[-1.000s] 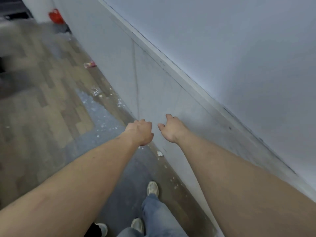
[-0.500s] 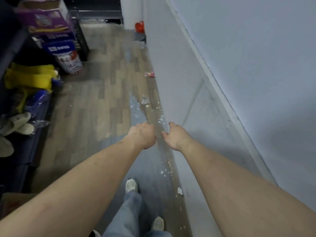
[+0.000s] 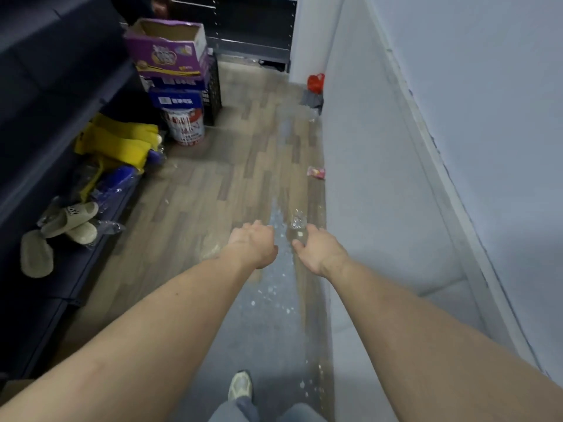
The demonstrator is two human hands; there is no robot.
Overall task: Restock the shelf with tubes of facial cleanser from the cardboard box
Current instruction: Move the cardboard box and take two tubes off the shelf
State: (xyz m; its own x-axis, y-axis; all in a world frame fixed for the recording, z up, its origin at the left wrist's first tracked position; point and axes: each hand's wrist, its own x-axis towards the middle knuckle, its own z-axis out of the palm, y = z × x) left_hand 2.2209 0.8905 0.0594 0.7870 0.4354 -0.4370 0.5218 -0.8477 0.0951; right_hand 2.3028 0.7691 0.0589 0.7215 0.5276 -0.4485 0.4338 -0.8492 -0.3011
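Both my arms reach forward over the aisle floor. My left hand [image 3: 253, 242] and my right hand [image 3: 320, 251] hang side by side a little apart, fingers loosely curled downward, and neither holds anything. An open purple cardboard box [image 3: 166, 48] tops a stack at the far left of the aisle; its inside is hidden. A dark shelf unit [image 3: 45, 86] runs along the left side. No tubes of facial cleanser show in the head view.
A white wall panel [image 3: 380, 178] borders the aisle on the right. Along the left lie slippers [image 3: 70, 222], yellow packs [image 3: 122, 141], a red-and-white bucket [image 3: 185, 126] and a black crate [image 3: 213, 92]. A pink wrapper [image 3: 316, 172], a red bag [image 3: 315, 83] and white crumbs litter the floor.
The view has swung left from the white wall to the aisle, bringing the shelf, boxes and slippers into sight. Both hands stay stretched out and hold nothing.
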